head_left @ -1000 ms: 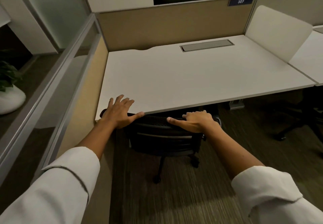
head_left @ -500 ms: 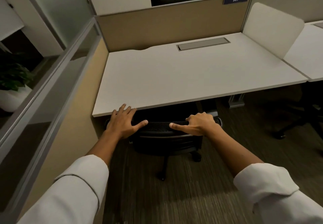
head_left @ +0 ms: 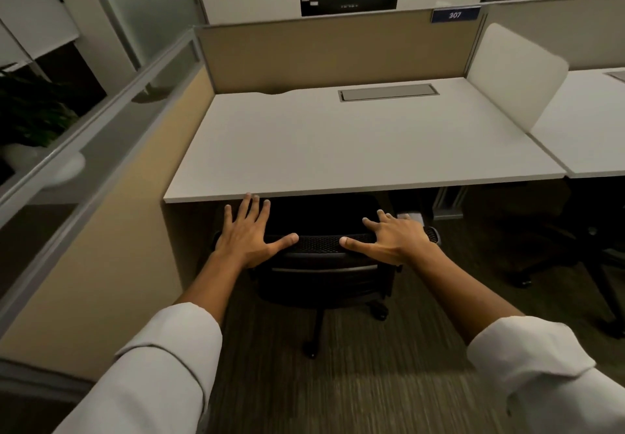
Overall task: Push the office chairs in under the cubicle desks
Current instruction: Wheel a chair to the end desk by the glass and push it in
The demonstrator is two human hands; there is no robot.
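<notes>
Both hands, left hand [head_left: 248, 235] and right hand [head_left: 392, 239], rest flat with fingers spread on one chair [head_left: 321, 264] tucked beneath one desk [head_left: 355, 142].

Both arms wear white long sleeves, the left sleeve [head_left: 159, 366] at lower left and the right sleeve [head_left: 548, 372] at lower right (cuffs pushed back, forearms bare). No rings or watch show.
</notes>
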